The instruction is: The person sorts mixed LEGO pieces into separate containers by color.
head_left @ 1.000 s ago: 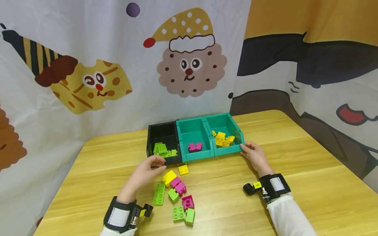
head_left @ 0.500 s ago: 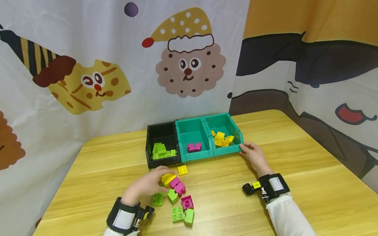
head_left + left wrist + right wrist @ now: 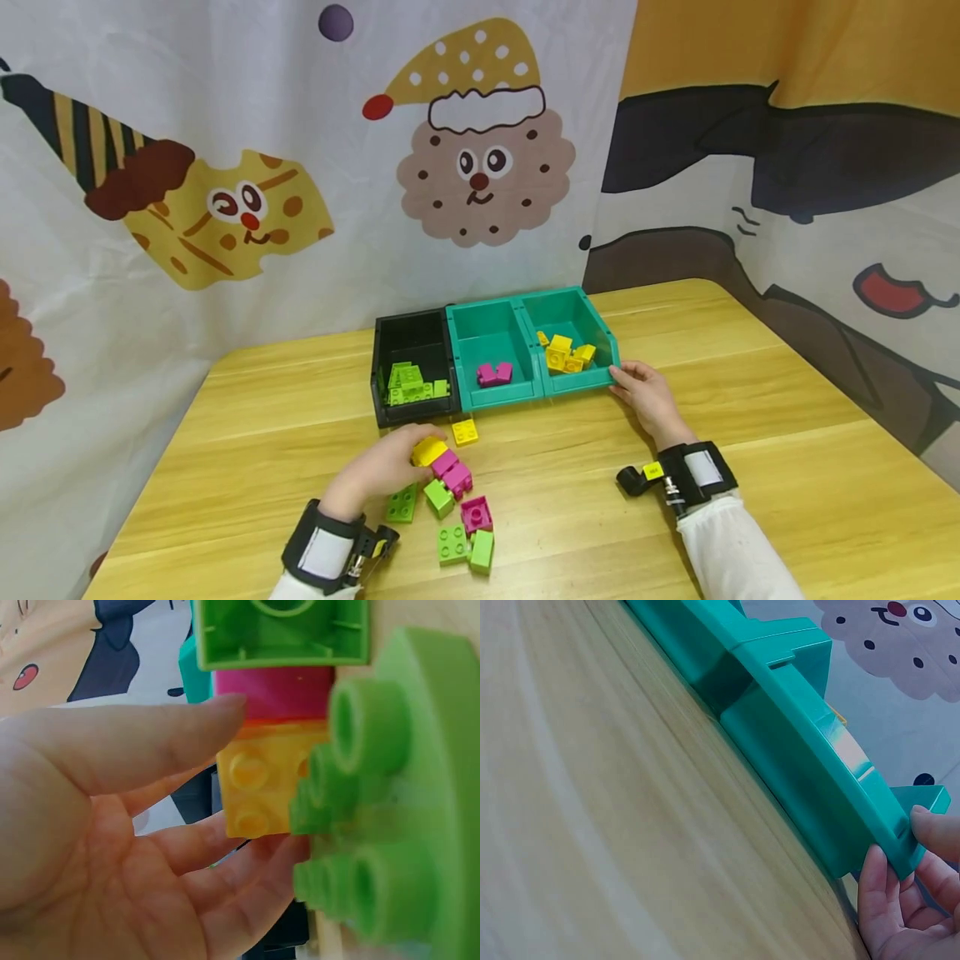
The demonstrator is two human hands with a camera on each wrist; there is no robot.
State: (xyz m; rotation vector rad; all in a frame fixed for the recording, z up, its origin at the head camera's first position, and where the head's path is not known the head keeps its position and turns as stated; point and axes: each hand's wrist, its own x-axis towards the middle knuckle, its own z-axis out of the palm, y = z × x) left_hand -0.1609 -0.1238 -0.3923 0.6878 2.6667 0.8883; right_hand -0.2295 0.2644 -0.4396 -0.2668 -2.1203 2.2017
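Observation:
My left hand [image 3: 386,462] curls over the yellow building block [image 3: 430,452]. In the left wrist view, its thumb and fingers lie on either side of that block [image 3: 251,784]. Joined or touching pink blocks [image 3: 452,472] sit beside it, with a green block [image 3: 439,498] near. A long green block [image 3: 401,504] lies partly under the left hand. My right hand [image 3: 648,400] pinches the front right corner of the right teal bin [image 3: 581,382]; the right wrist view shows thumb and fingers on the bin's corner [image 3: 904,851].
A black bin [image 3: 412,325] holds green blocks, the middle teal bin [image 3: 487,325] pink ones, the right bin yellow ones. A flat yellow block [image 3: 465,432] lies before them. Nearer are a pink block [image 3: 477,516] and green blocks [image 3: 452,544]. A printed curtain [image 3: 300,308] stands behind the table.
My left hand has moved from the black bin's front edge down to the yellow block and closed around it. The right hand stays at the bin corner.

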